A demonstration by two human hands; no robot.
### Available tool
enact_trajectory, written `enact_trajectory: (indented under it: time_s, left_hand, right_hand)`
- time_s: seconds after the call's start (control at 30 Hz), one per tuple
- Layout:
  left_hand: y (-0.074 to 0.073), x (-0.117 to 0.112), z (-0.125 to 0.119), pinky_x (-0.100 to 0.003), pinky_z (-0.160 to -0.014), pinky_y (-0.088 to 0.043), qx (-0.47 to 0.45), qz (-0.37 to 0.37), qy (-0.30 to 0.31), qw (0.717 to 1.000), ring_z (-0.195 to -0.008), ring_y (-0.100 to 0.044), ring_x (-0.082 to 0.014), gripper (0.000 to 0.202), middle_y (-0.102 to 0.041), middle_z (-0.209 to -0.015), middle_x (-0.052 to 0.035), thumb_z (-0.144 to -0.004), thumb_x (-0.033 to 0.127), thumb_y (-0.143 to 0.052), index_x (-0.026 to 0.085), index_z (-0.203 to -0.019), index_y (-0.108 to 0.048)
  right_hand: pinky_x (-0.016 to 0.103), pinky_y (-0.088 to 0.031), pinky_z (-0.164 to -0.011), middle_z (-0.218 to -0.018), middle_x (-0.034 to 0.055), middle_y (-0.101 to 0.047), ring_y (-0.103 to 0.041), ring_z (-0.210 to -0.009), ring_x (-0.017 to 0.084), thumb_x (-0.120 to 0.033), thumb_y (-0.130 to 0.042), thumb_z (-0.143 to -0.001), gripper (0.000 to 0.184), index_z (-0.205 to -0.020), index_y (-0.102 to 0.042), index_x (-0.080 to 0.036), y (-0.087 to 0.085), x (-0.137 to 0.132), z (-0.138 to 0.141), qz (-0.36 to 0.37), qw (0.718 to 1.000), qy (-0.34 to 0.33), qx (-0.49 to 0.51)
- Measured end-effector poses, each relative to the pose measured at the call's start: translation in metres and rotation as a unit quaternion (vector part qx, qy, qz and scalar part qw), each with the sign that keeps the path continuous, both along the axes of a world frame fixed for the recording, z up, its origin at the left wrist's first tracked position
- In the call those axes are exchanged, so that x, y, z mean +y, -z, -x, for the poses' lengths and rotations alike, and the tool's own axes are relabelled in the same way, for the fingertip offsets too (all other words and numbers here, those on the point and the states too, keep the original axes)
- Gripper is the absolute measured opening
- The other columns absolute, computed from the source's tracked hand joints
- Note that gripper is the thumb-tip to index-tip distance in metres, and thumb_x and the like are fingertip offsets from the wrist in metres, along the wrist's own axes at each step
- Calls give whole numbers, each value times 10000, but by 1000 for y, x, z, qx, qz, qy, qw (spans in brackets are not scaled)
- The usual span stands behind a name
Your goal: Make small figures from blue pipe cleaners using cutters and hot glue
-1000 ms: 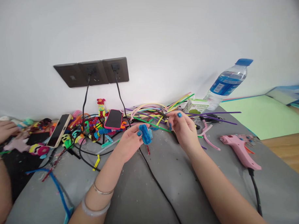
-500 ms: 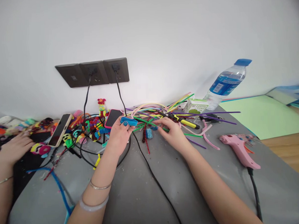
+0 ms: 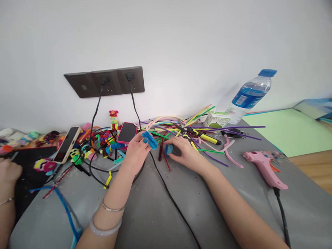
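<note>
A bundle of folded blue pipe cleaner (image 3: 150, 140) is pinched between the thumb and fingers of my left hand (image 3: 136, 152), raised above the table. A second, smaller blue pipe-cleaner piece (image 3: 169, 149) lies low at the tabletop, with the thumb and forefinger of my right hand (image 3: 187, 152) closed about it. Dark red glittery stems (image 3: 165, 155) lie just beside that piece. Behind my right hand spreads a pile of long coloured pipe cleaners (image 3: 168, 122), with yellow-and-black pliers (image 3: 207, 137) resting on it.
A pink glue gun (image 3: 265, 168) lies at right, near a tilted water bottle (image 3: 249, 96) and a small box (image 3: 216, 120). Black cables (image 3: 171, 197) cross the table. Phones (image 3: 67, 144) and small pipe-cleaner figures (image 3: 76, 156) fill the left, beside another person's hand (image 3: 5, 173).
My right hand has moved down from the green stems to the smaller blue piece. My left hand has turned its blue bundle and shifted slightly right. The other person's hand has pulled back left.
</note>
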State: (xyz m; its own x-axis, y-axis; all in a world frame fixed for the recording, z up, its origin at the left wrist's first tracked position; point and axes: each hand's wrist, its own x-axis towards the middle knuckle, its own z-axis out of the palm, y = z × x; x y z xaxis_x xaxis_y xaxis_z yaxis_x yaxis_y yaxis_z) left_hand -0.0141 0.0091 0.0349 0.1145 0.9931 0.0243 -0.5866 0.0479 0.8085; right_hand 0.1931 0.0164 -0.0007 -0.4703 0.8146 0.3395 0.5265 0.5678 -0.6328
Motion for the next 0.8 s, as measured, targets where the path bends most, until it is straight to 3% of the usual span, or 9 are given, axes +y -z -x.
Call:
enact_trajectory:
  time_s: [0.13, 0.27, 0.37, 0.5, 0.67, 0.8]
  left_hand:
    - [4, -1, -3, -233, -699, -512, 20, 21, 26, 999, -712, -615, -107, 399, -666, -784, -2, -579, 365, -915, 171, -847, -692]
    - [11, -3, -7, -237, -660, -502, 91, 35, 77, 992, -675, -602, -114, 347, -659, -750, -18, -638, 351, -883, 161, -879, -722]
    - [14, -5, -9, -239, -645, -488, 151, 13, 97, 984, -701, -607, -131, 364, -685, -797, -46, -650, 355, -872, 156, -929, -748]
    - [13, -8, -12, -267, -716, -503, 203, 1, 114, 972, -784, -628, -158, 363, -717, -889, -74, -672, 376, -854, 156, -946, -766]
    - [11, -9, -13, -263, -718, -496, 212, 6, 112, 971, -779, -622, -153, 373, -717, -879, -63, -669, 399, -851, 160, -942, -763]
    - [12, -8, -12, -270, -737, -493, 235, 10, 108, 966, -800, -627, -163, 374, -727, -897, -73, -676, 407, -843, 152, -937, -762]
  right_hand:
    - [407, -482, -919, -1106, 92, -604, -582, -1071, 251, -197, -622, -866, 296, -1160, -626, -237, -5, 2, -2, -9, 993, 44, 113]
    - [362, -511, -795, -991, 73, -565, -586, -936, 226, -337, -699, -839, 182, -987, -685, -231, -5, 7, -6, 5, 964, 123, 237]
    - [380, -515, -869, -995, 76, -608, -607, -977, 228, -419, -686, -858, 213, -952, -699, -229, -6, 8, -7, 41, 942, 109, 315]
    - [392, -534, -932, -1169, 86, -672, -634, -1100, 234, -428, -710, -850, 323, -1112, -656, -247, -9, 5, -5, 119, 913, 73, 383]
    - [401, -524, -1002, -1232, 99, -692, -644, -1165, 234, -429, -750, -820, 389, -1140, -634, -241, -10, 3, -2, 162, 894, 57, 413]
    - [392, -549, -957, -1284, 110, -676, -641, -1178, 243, -447, -744, -821, 406, -1153, -647, -233, -7, 5, -3, 180, 887, 55, 421]
